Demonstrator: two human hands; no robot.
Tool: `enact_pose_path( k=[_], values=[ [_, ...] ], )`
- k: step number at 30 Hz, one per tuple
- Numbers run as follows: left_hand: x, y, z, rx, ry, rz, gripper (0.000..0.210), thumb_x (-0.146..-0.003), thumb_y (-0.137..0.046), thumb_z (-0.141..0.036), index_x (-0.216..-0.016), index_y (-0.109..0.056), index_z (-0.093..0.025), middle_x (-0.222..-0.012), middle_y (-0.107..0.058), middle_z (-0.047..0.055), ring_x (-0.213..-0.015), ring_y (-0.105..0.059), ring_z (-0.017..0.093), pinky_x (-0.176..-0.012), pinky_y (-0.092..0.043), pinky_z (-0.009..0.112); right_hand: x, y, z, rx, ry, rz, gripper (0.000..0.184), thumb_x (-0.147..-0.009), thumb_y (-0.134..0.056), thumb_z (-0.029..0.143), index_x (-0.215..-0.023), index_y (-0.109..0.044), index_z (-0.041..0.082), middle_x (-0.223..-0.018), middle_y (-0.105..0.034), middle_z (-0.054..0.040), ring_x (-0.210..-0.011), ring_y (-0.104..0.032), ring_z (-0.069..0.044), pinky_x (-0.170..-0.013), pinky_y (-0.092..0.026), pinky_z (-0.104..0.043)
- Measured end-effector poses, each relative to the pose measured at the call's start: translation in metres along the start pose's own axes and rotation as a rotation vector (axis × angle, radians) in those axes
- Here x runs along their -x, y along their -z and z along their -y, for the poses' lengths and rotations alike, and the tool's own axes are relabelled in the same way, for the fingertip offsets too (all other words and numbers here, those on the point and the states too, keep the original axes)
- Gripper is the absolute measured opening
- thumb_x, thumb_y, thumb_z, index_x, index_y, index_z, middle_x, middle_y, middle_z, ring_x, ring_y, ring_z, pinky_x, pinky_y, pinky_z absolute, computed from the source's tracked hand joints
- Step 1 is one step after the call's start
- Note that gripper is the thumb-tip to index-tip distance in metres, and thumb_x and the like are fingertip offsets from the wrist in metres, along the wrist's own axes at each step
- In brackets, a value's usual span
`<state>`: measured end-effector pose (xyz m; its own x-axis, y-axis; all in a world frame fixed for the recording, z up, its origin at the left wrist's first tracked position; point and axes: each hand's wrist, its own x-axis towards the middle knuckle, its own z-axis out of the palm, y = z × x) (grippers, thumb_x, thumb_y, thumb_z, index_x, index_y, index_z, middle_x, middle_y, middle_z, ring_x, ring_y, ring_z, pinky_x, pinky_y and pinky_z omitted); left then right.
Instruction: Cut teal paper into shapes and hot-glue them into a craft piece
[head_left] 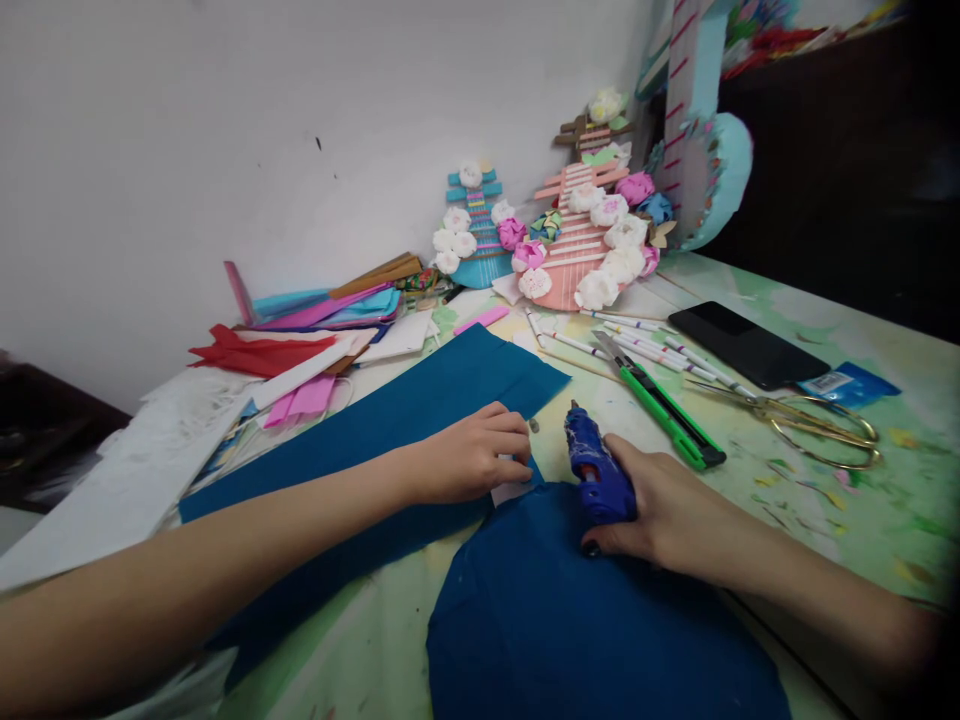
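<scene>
My right hand (660, 510) is wrapped round a blue hot glue gun (600, 475), whose nozzle points away from me. Beneath the gun lies a rounded shape covered in dark blue paper (570, 620). My left hand (480, 455) is closed, its fingers curled at a small blue paper flap at the far edge of that shape. A bit of white (510, 491) shows just under these fingers; the fingertips are partly hidden. A long dark blue paper sheet (360, 430) lies under my left forearm.
To the right are a green utility knife (671, 415), gold scissors (817, 425), a black phone (750, 345) and several white sticks (660, 350). Flower-trimmed guitar shapes (577, 240) lean at the back. Folded coloured papers (322, 310) and white paper (112, 480) lie left.
</scene>
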<state>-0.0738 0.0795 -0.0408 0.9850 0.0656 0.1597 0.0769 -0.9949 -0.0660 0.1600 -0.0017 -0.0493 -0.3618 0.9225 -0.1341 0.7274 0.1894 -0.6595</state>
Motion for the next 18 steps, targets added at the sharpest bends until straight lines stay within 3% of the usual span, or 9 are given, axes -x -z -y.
enact_pose_path(
  k=[9,13,18],
  values=[
    [0.002,0.003,-0.008,-0.076,-0.041,0.041,0.025,-0.096,-0.04,-0.018,-0.096,-0.064,-0.015,-0.085,-0.066,0.009,-0.094,-0.057,0.019,-0.084,-0.042,0.036,0.0,-0.001,0.0,-0.017,-0.027,0.019,0.047,-0.063,-0.074,0.041,-0.083,-0.037,0.022,-0.071,-0.056,-0.0007,-0.061,-0.052,-0.018,-0.053,-0.035,-0.029],
    [0.007,0.0,-0.012,-0.034,-0.001,-0.008,0.022,-0.095,-0.041,-0.016,-0.097,-0.063,-0.011,-0.083,-0.065,0.01,-0.088,-0.057,0.019,-0.08,-0.044,0.035,-0.001,-0.001,-0.002,-0.007,-0.029,0.019,0.048,-0.063,-0.074,0.042,-0.085,-0.037,0.022,-0.073,-0.058,-0.0021,-0.064,-0.054,-0.019,-0.054,-0.036,-0.029],
    [0.015,-0.005,-0.013,0.08,0.08,-0.105,0.02,-0.089,-0.042,-0.012,-0.097,-0.06,-0.015,-0.089,-0.066,0.011,-0.092,-0.057,0.02,-0.082,-0.043,0.036,0.0,0.0,-0.002,-0.001,-0.019,0.027,0.047,-0.064,-0.074,0.043,-0.086,-0.039,0.021,-0.075,-0.059,-0.0025,-0.066,-0.056,-0.02,-0.056,-0.037,-0.029]
  ],
)
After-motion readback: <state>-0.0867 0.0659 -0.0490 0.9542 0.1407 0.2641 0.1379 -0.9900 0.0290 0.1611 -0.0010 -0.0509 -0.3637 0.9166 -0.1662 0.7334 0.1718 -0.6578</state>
